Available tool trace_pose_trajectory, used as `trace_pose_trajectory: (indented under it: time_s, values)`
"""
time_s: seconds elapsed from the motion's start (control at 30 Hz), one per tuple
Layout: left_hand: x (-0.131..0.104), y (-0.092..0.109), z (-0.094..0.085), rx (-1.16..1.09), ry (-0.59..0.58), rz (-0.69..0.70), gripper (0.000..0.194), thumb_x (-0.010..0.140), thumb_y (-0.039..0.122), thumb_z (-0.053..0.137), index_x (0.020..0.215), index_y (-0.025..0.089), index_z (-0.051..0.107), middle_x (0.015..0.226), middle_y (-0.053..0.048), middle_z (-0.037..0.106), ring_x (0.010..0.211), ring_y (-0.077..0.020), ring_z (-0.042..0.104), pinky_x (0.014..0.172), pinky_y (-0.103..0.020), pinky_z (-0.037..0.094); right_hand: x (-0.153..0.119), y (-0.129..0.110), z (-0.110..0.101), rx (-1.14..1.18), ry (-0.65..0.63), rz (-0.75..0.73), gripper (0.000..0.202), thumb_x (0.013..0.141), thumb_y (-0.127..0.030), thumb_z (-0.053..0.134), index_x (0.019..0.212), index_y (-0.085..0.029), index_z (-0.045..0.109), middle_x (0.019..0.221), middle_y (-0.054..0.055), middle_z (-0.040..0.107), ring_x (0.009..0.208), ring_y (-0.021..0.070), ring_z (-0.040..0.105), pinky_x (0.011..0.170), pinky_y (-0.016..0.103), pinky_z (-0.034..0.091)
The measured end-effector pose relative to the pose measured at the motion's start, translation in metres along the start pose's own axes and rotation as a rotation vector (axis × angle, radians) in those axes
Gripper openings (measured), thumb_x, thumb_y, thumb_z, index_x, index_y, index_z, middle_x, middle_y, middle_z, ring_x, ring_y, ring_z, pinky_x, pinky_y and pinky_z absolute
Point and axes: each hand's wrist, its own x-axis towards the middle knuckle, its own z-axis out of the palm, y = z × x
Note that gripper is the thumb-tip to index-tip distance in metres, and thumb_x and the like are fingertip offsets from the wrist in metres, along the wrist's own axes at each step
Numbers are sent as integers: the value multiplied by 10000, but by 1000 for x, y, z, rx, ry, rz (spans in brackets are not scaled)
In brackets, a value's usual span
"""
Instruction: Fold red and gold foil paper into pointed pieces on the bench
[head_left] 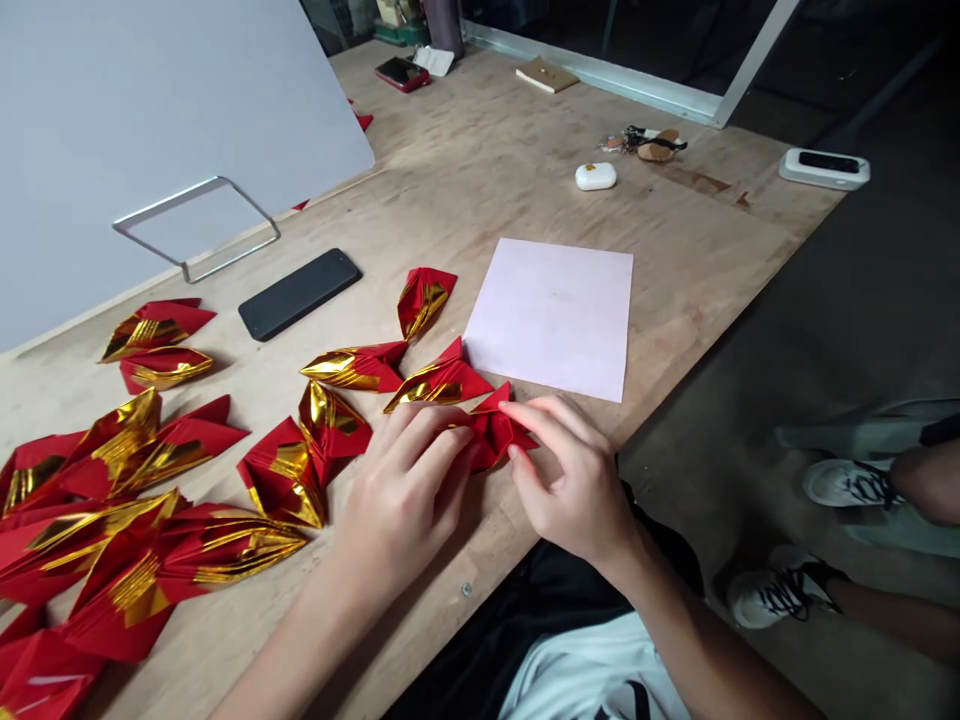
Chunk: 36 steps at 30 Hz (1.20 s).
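Observation:
A folded red paper piece [493, 432] lies between my hands at the table's near edge. My left hand [416, 470] is closed on its left end, with the fingers curled over and hiding that part. On its right side, my right hand [559, 465] pinches the pointed flaps between thumb and fingers. Just beyond my left hand rests a red and gold folded paper piece [439, 380]. Another folded piece [352, 367] sits farther left, and one more [425, 300] stands behind them. A white square sheet [555, 315] lies flat beyond my right hand.
Several red and gold folded pieces [142, 540] are heaped at left. A black phone [300, 293] lies near a white board [165, 110] with a metal stand [199, 230]. Farther back are a white earbud case [596, 177] and keys [641, 142]. Another person's shoes [772, 595] show at right.

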Motion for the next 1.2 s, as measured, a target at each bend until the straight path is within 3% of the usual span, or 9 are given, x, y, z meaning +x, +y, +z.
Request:
trace_pose_trajectory:
  time_s: [0.23,0.4,0.83,0.97,1.2]
  values:
    - [5,3,17,-70,96,-113,139,975,117,573,1088,193,600,1193,-107,664,1085,-223,661,924,-372,566,5,1,0,29,-10,6,366,897,-95,547,1238,-165,662,1060,107,712,985,245,685,880,438,601]
    - [6,5,25,-88,132,-113,121,981,108,565,1072,181,598,1209,-106,666,1104,-206,665,933,-346,566,4,1,0,29,-15,-1,338,926,-115,550,1240,-166,662,1072,107,710,997,230,687,891,409,604]
    - [2,-1,33,-98,75,-160,145,1006,159,539,1140,189,587,1243,-129,652,1126,-258,631,949,-436,547,1,0,3,-20,73,9,376,932,-96,540,1279,-186,654,1085,114,712,979,227,695,835,390,619]
    - [-2,2,33,-105,79,-170,192,1006,189,559,1196,185,591,1226,-122,646,1112,-249,631,954,-414,545,-1,0,8,-105,155,28,296,939,-124,542,1192,-159,692,1045,133,710,971,256,697,846,422,610]
    - [-6,0,36,-84,108,-165,273,1000,168,544,1271,188,570,1191,-116,625,1079,-235,638,916,-377,568,0,0,10,-85,140,70,306,937,-148,520,1178,-179,707,1078,127,715,997,255,699,889,413,604]
